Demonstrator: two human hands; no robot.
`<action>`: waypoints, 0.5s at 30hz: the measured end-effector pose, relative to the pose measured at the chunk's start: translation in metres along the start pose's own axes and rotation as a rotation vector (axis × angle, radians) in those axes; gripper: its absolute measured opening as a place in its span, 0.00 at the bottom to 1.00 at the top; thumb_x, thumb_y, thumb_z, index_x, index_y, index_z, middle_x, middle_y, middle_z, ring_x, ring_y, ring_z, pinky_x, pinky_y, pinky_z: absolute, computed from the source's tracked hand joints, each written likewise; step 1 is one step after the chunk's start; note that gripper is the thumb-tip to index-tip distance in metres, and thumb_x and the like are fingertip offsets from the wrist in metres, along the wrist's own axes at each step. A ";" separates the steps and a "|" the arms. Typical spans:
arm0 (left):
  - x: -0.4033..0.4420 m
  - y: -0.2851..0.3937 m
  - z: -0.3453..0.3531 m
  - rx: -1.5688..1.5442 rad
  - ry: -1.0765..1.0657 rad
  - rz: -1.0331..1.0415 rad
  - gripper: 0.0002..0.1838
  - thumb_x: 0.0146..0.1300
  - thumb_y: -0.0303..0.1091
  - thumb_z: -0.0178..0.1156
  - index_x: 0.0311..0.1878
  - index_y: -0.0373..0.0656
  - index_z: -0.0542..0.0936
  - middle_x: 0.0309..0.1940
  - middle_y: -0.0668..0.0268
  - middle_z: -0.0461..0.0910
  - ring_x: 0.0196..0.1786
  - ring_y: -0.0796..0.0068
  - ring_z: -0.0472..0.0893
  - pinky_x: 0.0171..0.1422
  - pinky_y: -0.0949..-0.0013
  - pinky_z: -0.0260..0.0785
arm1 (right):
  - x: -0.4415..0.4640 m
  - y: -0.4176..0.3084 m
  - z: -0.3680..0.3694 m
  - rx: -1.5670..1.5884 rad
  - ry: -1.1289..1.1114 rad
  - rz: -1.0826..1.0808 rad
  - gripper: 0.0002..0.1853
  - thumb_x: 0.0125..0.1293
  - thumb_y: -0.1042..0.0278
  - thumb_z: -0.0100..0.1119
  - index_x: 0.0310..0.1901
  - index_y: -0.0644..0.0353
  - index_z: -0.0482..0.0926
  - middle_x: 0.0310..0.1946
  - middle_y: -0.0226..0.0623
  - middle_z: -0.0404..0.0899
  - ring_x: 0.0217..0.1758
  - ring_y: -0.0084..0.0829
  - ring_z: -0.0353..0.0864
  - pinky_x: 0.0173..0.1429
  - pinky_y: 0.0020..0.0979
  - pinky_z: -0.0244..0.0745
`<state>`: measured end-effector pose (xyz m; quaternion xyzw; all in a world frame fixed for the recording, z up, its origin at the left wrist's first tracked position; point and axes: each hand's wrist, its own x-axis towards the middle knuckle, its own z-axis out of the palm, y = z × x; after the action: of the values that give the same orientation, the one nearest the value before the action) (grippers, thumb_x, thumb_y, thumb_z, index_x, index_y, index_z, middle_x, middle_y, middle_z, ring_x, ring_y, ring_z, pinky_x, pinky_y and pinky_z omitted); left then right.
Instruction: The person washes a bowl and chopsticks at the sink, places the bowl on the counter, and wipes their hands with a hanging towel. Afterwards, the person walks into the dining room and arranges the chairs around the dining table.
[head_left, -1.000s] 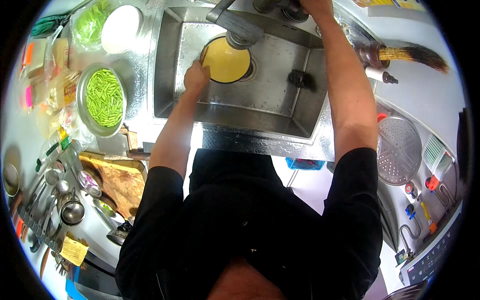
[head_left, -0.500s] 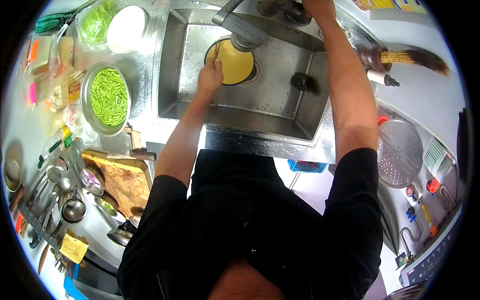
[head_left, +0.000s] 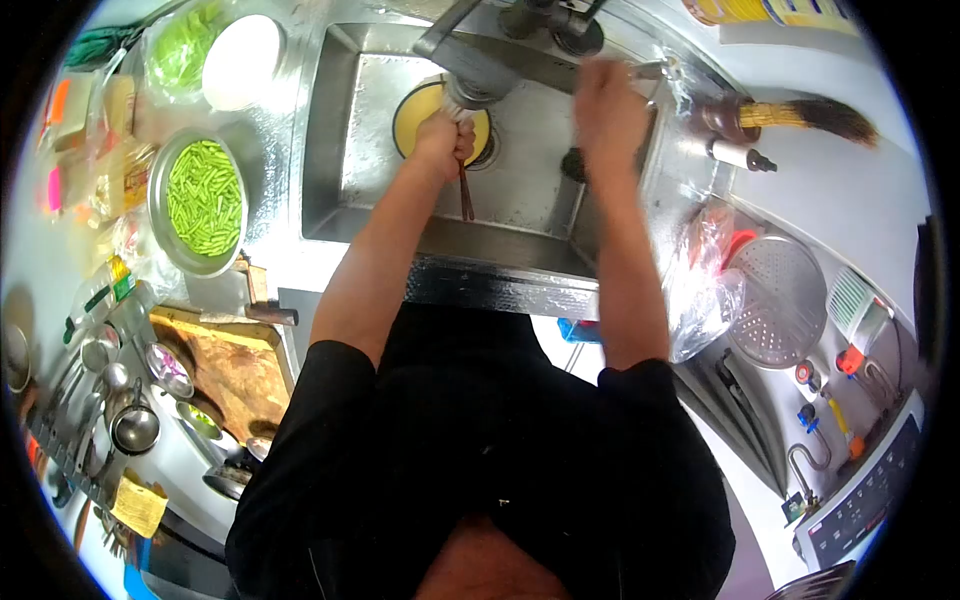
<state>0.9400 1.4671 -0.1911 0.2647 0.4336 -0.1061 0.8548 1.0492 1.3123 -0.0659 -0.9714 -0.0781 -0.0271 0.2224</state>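
My left hand is closed round a pair of brown chopsticks, whose ends stick out below the fist. It is over the right part of a yellow bowl with a dark rim, down in the steel sink. Water from the grey faucet runs onto this hand. My right hand is above the sink's right side, blurred by motion, so its fingers cannot be made out. Just left of the right wrist, a dark scrubber is partly hidden.
Left of the sink are a metal bowl of cut green beans, a white plate, bagged greens, a cleaver and a cutting board. At right are a brush, a plastic bag and a perforated steamer plate.
My right hand has left the faucet handle area and come down and left over the sink. The left hand has moved right, under the spout, and the chopsticks now point towards me.
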 end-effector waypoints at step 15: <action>0.084 0.041 -0.025 -0.363 -0.033 0.133 0.15 0.60 0.47 0.51 0.39 0.46 0.75 0.25 0.68 0.76 0.21 0.69 0.72 0.24 0.71 0.66 | -0.138 -0.029 0.060 0.384 -0.513 0.257 0.25 0.67 0.53 0.42 0.26 0.67 0.77 0.30 0.56 0.77 0.36 0.55 0.75 0.43 0.49 0.68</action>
<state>0.9905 1.5192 -0.2555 0.1322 0.4130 0.0262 0.9007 0.9095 1.3452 -0.1193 -0.8889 -0.0124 0.2616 0.3759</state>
